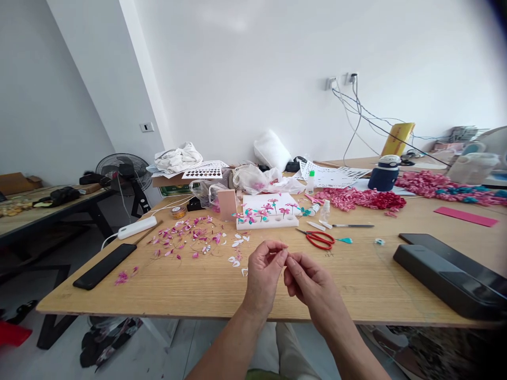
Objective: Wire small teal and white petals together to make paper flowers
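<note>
The light wood-grain worktop [190, 293] stretches wide before you. At its far right-hand part, a tangled heap of pink and crimson soft pieces [352, 198] spreads in front of printed white sheets [332, 174]. A dark grey, round-edged oblong case [439, 279] lies near the right-hand edge, well apart from your hands. Ahead of you sits a low white block [269, 224], seemingly foam, and a flat black slab [103, 267] lies near the left-hand edge. The squat navy bottle with a pale lid [383, 175] stands beside the pink and crimson heap.

Your bare left hand [262, 274] and bare right hand [315, 285] are raised over the near part of the worktop, their fingertips meeting just in front of you. On each, thumb and forefinger are pressed together at the tips; whatever they pinch is hidden or too small for you to tell.

Past your right hand lie the metal scissors with red looped handles [320, 240]. Thin-stemmed pink flowers with teal leaves [264, 213] stand upright at the white block. Loose magenta and pale pink petal pieces [194, 255] lie scattered to your left, and small curved white petal shapes [236, 243] lie between them and your left hand.
</note>
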Available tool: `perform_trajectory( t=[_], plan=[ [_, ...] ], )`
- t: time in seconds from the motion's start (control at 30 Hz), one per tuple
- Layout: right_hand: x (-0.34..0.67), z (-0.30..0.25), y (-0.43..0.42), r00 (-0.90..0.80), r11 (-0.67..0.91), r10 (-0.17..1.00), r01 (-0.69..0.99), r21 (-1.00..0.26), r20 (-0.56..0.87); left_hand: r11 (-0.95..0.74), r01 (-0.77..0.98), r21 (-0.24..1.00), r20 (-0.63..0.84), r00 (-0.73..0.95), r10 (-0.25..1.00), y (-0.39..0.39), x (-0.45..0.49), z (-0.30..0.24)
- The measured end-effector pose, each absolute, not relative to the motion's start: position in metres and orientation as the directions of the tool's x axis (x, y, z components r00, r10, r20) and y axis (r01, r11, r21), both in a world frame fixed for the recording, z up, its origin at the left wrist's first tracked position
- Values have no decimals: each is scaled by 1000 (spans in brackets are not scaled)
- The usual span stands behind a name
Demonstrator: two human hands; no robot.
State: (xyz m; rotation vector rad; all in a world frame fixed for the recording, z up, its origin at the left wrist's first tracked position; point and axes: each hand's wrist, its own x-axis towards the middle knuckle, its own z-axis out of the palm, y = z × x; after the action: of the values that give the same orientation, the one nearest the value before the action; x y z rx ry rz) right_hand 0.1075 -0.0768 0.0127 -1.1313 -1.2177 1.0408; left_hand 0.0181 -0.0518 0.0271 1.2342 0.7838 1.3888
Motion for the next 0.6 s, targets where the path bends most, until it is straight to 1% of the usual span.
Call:
perform_trajectory(
  t=[0.1,0.2,0.23,0.3,0.43,0.5,0.6],
  plan=[
    [106,8,-75,101,142,986,-83,-986,133,-223,-356,908,264,72,962,-53,21,26],
    [107,5,-74,142,167,977,-63,-984,157,-220,-430,876,277,73,958,-53,23,23],
    [108,5,-75,159,182,972,-29,-983,175,-214,-452,866,279,81,957,-53,23,22],
    [109,7,-76,200,230,949,95,-969,245,-209,-480,852,288,96,953,-54,23,21],
    [109,10,-80,249,297,876,394,-870,412,-260,-469,844,333,79,940,-54,22,21],
    [107,11,-82,243,298,860,475,-828,449,-289,-458,841,353,59,934,-54,22,21],
    [106,10,-85,218,300,854,538,-788,473,-314,-434,844,367,43,929,-53,21,21]
  ],
)
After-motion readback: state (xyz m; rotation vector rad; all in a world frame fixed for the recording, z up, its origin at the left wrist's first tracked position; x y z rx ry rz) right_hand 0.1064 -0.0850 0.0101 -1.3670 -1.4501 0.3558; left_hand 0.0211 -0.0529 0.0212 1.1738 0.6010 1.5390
